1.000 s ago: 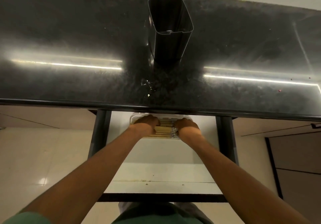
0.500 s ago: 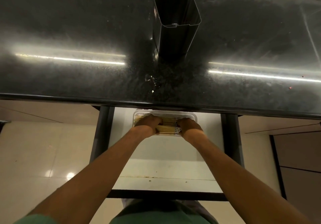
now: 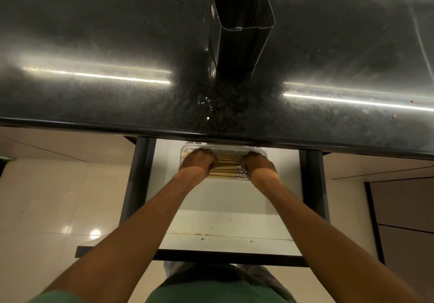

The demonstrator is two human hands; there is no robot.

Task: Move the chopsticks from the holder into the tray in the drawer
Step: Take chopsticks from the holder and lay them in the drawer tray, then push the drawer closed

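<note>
Both arms stretch forward at centre frame, left hand [image 3: 198, 162] and right hand [image 3: 258, 165] curled knuckles-up, each grip pressing the chopsticks [image 3: 226, 166] lying in the tray [image 3: 184, 150].

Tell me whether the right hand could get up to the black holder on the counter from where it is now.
Probably yes, but not straight up. The right hand sits on the chopsticks in the tray, tucked under the countertop edge. It would have to pull back clear of that edge first, then rise to the holder.

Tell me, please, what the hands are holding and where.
Both hands, left and right, rest on the chopsticks in the tray, one near each end.
</note>
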